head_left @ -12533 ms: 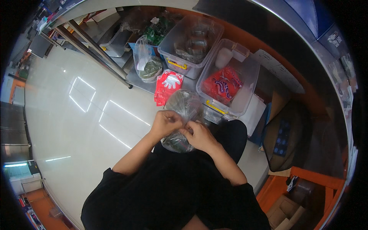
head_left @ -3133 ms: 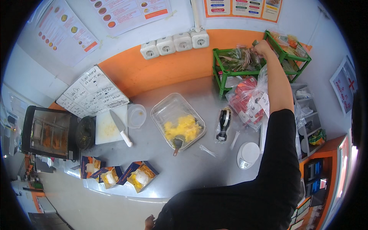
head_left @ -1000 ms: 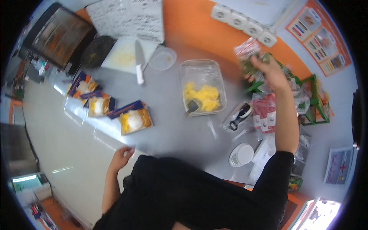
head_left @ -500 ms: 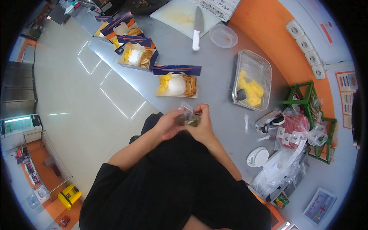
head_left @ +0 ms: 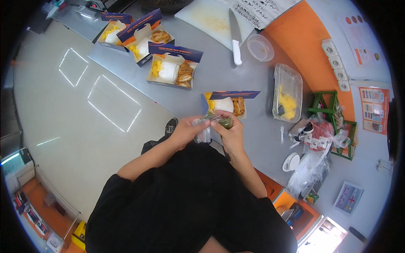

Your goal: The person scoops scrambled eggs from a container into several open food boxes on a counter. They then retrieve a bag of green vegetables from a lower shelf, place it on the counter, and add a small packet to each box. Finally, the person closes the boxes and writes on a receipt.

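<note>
A small clear plastic bag (head_left: 211,123) with something dark green inside is held between both hands just over the near edge of the grey counter (head_left: 219,76). The left hand (head_left: 188,130) is closed on the bag's left end, its fingers pinched together on the plastic; the right hand (head_left: 230,130) is clamped on the right end, where the green contents sit. What the green contents are cannot be told.

Just behind the bag, an open meal box (head_left: 225,104) with a blue lid flap is seen at the counter's near edge — white rice, a yellow portion and a browned fried piece are held in it. Three more open boxes are lined up along the same edge toward the left corner: the second box (head_left: 171,71), the third box (head_left: 145,41) and the farthest box (head_left: 110,33), each filled with rice, yellow pieces and, where visible, a fried piece.

Further in, a clear rectangular tub (head_left: 287,95) is set — yellow chunks and a dark spoon-like item lie in it. An empty round clear lid or cup (head_left: 260,47) is placed beside a white cutting board (head_left: 213,19), on which a white-handled knife (head_left: 235,38) rests. A green wire rack (head_left: 333,126) holding red-and-clear packets stands by the orange wall at the counter's right end.
</note>
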`<control>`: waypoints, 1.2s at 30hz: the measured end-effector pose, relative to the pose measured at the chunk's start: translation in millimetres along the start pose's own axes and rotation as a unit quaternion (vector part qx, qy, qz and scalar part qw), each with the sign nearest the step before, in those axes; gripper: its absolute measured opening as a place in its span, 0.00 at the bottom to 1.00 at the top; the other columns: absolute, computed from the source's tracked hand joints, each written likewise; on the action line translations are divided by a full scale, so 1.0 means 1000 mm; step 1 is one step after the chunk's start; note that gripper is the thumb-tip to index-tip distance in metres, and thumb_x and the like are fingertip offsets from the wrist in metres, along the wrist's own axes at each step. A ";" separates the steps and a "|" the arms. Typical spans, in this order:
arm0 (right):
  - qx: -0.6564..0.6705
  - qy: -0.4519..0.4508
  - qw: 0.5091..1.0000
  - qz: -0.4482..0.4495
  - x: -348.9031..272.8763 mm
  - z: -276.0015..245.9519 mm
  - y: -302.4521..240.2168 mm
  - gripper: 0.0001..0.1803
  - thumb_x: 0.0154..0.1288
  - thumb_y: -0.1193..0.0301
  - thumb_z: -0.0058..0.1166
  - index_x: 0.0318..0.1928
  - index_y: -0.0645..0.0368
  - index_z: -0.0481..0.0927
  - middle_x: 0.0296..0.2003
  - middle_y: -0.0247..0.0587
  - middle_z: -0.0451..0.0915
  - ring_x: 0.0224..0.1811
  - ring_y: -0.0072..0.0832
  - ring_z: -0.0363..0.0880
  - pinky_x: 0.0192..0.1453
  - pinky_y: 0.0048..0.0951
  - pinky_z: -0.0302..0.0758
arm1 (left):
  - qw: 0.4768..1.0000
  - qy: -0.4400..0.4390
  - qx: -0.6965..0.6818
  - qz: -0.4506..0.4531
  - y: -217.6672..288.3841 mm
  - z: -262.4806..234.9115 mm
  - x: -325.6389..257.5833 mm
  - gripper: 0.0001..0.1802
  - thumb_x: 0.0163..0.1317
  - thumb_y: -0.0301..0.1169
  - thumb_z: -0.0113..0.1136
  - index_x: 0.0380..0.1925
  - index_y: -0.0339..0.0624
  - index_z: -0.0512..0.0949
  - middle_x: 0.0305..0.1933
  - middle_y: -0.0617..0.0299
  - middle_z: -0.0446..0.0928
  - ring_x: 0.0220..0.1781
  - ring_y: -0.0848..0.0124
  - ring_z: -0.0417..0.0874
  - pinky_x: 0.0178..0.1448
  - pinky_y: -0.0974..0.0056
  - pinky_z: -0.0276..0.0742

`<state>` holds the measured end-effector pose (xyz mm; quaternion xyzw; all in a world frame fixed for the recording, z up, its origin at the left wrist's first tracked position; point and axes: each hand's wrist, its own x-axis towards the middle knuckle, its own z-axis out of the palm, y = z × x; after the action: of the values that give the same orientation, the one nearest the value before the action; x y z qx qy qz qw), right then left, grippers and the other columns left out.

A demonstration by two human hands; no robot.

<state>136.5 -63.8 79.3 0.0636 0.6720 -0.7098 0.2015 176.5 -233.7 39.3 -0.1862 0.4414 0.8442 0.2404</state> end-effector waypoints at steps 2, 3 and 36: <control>0.166 0.027 0.985 0.037 0.002 0.005 0.011 0.20 0.64 0.78 0.59 0.57 0.64 0.72 0.46 0.39 0.75 0.47 0.23 0.75 0.47 0.28 0.76 | 0.997 0.032 0.066 0.001 0.012 -0.020 0.003 0.15 0.66 0.39 0.65 0.46 0.39 0.84 0.31 0.69 0.81 0.28 0.81 0.77 0.31 0.72 0.72; 0.248 0.041 0.966 0.053 0.003 0.005 0.012 0.22 0.66 0.78 0.56 0.59 0.63 0.70 0.48 0.39 0.74 0.49 0.24 0.74 0.48 0.29 0.76 | 0.998 0.020 0.056 -0.003 0.020 -0.033 0.003 0.16 0.67 0.38 0.65 0.47 0.38 0.83 0.32 0.68 0.81 0.30 0.79 0.78 0.33 0.71 0.73; -0.664 -0.148 0.710 -0.179 0.047 -0.029 0.000 0.13 0.54 0.77 0.60 0.42 0.55 0.86 0.34 0.45 0.83 0.48 0.41 0.79 0.51 0.41 0.76 | 0.984 0.138 -0.035 0.110 0.086 -0.109 -0.068 0.15 0.68 0.38 0.64 0.44 0.37 0.81 0.33 0.69 0.79 0.33 0.80 0.76 0.39 0.71 0.71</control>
<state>88.7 -44.9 59.6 -0.3141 0.9305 -0.1032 0.1574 194.3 -384.0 72.7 -0.2601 0.4581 0.8466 0.0763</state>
